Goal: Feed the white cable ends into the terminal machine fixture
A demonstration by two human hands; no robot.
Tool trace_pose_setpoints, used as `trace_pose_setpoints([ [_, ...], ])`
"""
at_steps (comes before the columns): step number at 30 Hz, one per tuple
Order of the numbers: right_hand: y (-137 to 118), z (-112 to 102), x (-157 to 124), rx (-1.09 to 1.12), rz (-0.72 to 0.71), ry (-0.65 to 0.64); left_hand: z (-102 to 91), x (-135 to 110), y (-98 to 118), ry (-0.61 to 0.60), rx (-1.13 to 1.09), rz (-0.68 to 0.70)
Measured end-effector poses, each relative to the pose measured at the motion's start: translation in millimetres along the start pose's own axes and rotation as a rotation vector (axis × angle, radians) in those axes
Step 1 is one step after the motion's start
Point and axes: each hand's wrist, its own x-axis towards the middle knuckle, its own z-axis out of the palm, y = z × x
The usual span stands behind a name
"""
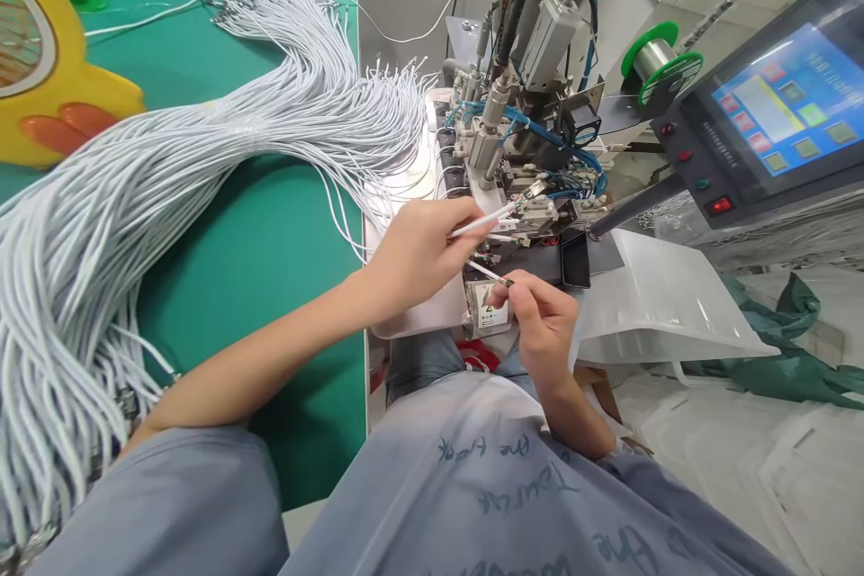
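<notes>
My left hand [422, 252] is closed around white cables [482, 220], whose metal-tipped ends point toward the machine [503, 144]. Lower and to the right, my right hand [544, 315] pinches the metal connector end [506, 283] of another white cable, close in front of the machine's lower edge. That cable's other part passes behind my left fingers. Left of my hands, a thick bundle of white cables [249, 126] spreads over the green table [303, 288], with many metal ends bunched at its top.
A control screen [789, 99] on an arm stands at the right. Behind it sits a green-flanged wire spool [654, 61]. A yellow duck-shaped fan [74, 81] is at the upper left. White plastic sheeting [668, 297] hangs right of the machine. A small labelled packet [487, 310] lies near my right hand.
</notes>
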Motion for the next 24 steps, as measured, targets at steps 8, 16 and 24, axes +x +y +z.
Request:
trace_pose_setpoints([
  [8,-0.7,-1.1,-1.7,-0.117,-0.003,0.049,1.5,-1.3,0.0,-0.025,-0.006,-0.036],
  [16,4.0,0.4,-3.7,-0.060,0.029,0.036,2.9,0.4,0.0,0.013,-0.078,-0.025],
  [24,79.6,30.5,-10.1,-0.204,-0.077,-0.009,-28.5,12.6,-19.5,0.340,-0.453,-0.178],
])
